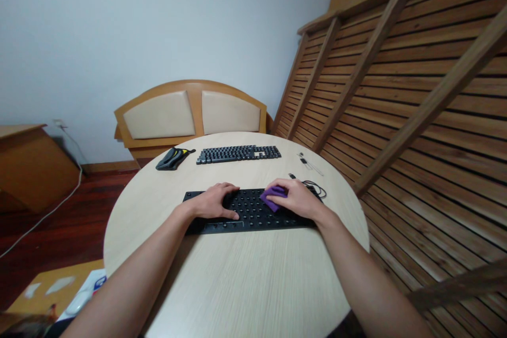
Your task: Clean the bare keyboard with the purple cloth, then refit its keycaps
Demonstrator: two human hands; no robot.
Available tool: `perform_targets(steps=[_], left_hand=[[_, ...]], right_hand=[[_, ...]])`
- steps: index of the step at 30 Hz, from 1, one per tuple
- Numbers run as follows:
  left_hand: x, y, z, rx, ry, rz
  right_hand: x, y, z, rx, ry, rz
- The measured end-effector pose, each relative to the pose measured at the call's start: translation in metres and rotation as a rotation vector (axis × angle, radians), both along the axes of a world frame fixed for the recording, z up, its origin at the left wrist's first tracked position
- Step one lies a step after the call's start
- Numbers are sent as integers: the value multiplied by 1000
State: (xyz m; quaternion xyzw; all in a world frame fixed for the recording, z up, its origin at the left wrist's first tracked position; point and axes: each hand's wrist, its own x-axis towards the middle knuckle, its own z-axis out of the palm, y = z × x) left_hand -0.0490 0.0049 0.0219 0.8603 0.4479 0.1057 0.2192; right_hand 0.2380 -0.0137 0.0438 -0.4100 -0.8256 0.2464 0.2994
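A black keyboard base [249, 212] with its keycaps off lies across the round table in front of me. My left hand [214, 202] rests on its left part, thumb and fingers spread apart, holding the frame from above. In my right hand [295, 199] is a folded purple cloth [274, 198], pinched between thumb and fingers and touching the right half of the base. The keyboard's black cable [317, 188] lies coiled just beyond my right hand. Behind the base, the loose keycaps [237, 153] stand in rows in keyboard order.
A black-and-yellow glove-like item [174, 158] lies at the table's back left. At the back right is a small wire keycap puller [304, 162]. A slatted wooden panel [396, 79] leans along the right, and a padded headboard [190, 111] stands behind the round table [233, 285].
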Motion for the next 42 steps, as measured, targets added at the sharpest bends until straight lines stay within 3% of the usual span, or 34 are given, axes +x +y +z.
perform_targets(steps=[3,7,16,21,25,31,34,37,42], left_hand=[[10,-4,-1,31,-92,-14],[37,-13,-4,10,-343,39],[73,-12,-9,-158,-847,99],[81,-12,-11,-94,-898,172],[77,-18,-8,137,-770,184],[80,-40,-11,362,-275,-183],[86,-45,-13,452,-55,-256],[87,-46,-11,571,60,-306],[73,-43,3,652,131,-568]], right_hand=[[-3,6,-7,58,146,-105],[-16,5,-17,40,277,-62],[-21,6,-24,17,369,-109],[-17,8,-22,-16,301,-99],[-4,19,-23,2,157,-60],[14,43,-30,55,-36,-73],[16,44,-37,37,-22,-28],[17,42,-45,80,-52,16],[18,46,-50,120,-134,-2]])
